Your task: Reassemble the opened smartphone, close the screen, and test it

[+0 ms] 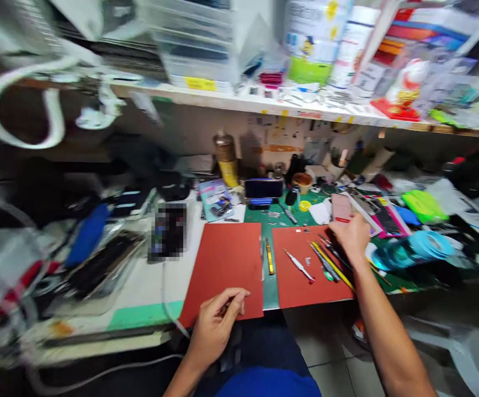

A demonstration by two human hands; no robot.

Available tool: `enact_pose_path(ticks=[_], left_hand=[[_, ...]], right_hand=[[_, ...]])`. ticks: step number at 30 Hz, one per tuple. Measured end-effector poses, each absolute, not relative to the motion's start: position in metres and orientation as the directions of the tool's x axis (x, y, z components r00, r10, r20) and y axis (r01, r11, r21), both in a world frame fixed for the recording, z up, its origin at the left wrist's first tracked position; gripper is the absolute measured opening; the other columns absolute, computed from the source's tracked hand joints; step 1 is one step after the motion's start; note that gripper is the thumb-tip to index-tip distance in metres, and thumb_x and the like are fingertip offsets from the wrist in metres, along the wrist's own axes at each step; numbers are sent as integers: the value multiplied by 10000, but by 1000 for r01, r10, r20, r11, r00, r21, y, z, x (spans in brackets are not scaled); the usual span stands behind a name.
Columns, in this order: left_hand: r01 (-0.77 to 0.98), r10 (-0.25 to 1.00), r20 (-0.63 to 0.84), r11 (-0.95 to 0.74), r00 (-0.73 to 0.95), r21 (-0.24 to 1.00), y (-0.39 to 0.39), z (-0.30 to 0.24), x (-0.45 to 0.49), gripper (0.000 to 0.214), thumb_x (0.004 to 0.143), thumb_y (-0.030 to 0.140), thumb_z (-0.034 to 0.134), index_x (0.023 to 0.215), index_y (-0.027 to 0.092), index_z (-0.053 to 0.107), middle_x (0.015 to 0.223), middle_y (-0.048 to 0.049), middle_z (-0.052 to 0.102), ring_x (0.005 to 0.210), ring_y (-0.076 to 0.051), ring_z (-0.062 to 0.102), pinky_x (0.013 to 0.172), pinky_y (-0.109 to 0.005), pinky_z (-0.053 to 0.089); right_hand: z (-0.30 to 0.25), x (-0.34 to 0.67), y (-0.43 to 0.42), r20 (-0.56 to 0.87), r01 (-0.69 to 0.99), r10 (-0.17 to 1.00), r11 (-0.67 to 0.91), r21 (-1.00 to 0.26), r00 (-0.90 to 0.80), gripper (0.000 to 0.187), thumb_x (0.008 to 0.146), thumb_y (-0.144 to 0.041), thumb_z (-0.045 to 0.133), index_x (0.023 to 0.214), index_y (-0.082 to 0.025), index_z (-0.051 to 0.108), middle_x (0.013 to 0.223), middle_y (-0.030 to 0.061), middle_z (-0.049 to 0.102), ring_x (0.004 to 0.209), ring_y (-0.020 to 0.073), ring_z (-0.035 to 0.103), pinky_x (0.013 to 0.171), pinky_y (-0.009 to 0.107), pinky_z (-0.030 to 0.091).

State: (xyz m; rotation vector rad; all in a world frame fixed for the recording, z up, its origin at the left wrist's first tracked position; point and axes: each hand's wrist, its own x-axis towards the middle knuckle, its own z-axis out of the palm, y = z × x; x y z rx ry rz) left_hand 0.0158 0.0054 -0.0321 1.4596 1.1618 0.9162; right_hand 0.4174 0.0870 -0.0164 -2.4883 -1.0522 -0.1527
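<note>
My left hand [218, 320] hovers over the front edge of the left red-brown mat [228, 259], thumb and fingers curled together. Anything between them is too small or hidden to make out. At the far right corner of the right red-brown mat [291, 292], my right hand [353, 237] has its fingers closed around the lower end of a pink, flat, phone-like piece [341, 207]. On the right mat lie a white pen-shaped screwdriver [299, 266], a yellow stick tool [335, 269] and several dark tools. A yellow-handled tool [270, 258] lies between the mats.
A blue transparent bottle [415, 249] lies beside my right forearm. Behind the mats stand a propped phone [263, 189] and a yellow bottle [226, 157]. Phones and cables clutter the left side. A loaded shelf [239, 107] overhangs the bench.
</note>
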Motion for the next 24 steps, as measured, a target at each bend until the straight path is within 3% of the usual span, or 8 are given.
enact_pose_path(ticks=[2, 4, 7, 10, 13, 17, 24], left_hand=[[389, 988, 94, -133, 119, 912, 5, -19, -6, 353, 996, 516, 637, 837, 207, 700, 703, 0, 642, 627, -133, 588, 630, -257, 481], [587, 971, 222, -131, -85, 799, 14, -9, -28, 320, 988, 516, 649, 875, 220, 687, 767, -3, 663, 668, -153, 594, 703, -291, 506], [800, 890, 363, 3, -276, 600, 42, -1, -55, 401, 973, 520, 660, 1206, 194, 656, 1103, -103, 728, 979, -262, 680, 907, -400, 545], [906, 881, 358, 157, -308, 393, 79, 0, -60, 723, 943, 523, 691, 1478, 85, 479, 1415, -259, 607, 1346, -398, 554, 1119, -534, 459], [918, 902, 236, 302, -362, 257, 112, -3, -49, 879, 936, 529, 692, 1569, 26, 347, 1441, -304, 555, 1353, -431, 525, 1104, -552, 448], [905, 894, 190, 366, -406, 217, 139, -7, -39, 846, 933, 455, 688, 1562, 0, 351, 1323, -311, 594, 1257, -439, 562, 1043, -559, 453], [900, 901, 130, 383, -414, 206, 152, -5, -40, 793, 921, 373, 692, 1544, 7, 365, 1267, -317, 626, 1241, -423, 577, 1007, -516, 452]], right_hand=[[-17, 423, 83, 224, 697, 668, -617, -367, 709, 808, 742, -489, 778, 1364, -6, 599, 1155, 353, 714, 1029, 464, 675, 802, 493, 482], [-20, 430, 80, 193, 704, 694, -598, -382, 694, 943, 798, -610, 733, 1447, 45, 537, 1181, 414, 686, 1055, 506, 667, 789, 533, 467], [-30, 426, 68, 351, 781, 701, -511, -360, 621, 1062, 840, -798, 622, 1464, 58, 550, 1188, 413, 690, 1107, 522, 658, 859, 572, 458], [-38, 393, 41, 534, 828, 633, -409, -384, 560, 1023, 871, -829, 581, 1455, 12, 593, 1197, 371, 701, 1166, 510, 650, 932, 594, 479], [-41, 340, 6, 616, 888, 652, -220, -403, 441, 946, 907, -787, 587, 1454, -17, 607, 1164, 307, 727, 1172, 491, 654, 991, 602, 508], [-44, 280, -35, 550, 881, 746, -103, -462, 376, 782, 959, -685, 627, 1466, -90, 616, 1262, 247, 723, 1173, 430, 678, 1007, 561, 546], [-48, 238, -58, 544, 852, 773, 10, -523, 325, 648, 990, -639, 615, 1442, -175, 631, 1179, 211, 750, 1046, 407, 721, 871, 566, 609]])
